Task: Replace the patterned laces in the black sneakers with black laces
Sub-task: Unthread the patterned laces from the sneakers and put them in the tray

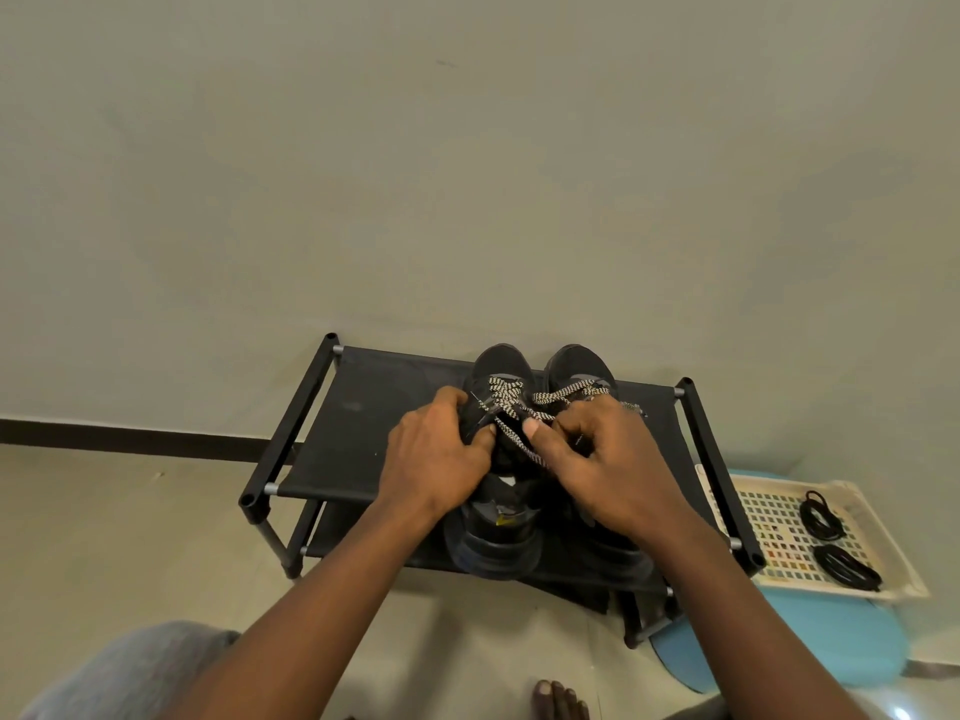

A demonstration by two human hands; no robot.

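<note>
Early, unlacing | our left hand (436, 454) grips sneaker (498, 366) | right hand (597, 459) pinches patterned lace (506, 402) | black laces (844, 563) untouched

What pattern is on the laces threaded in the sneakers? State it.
Black-and-cream checked weave on the flat patterned laces in the black sneakers; head view.

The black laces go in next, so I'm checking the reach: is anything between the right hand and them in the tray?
Only the rack's end bar runs between the right hand and the tray. The black laces lie uncovered in it, in two bundles. The right hand is busy, though, pinching the patterned lace.
</note>
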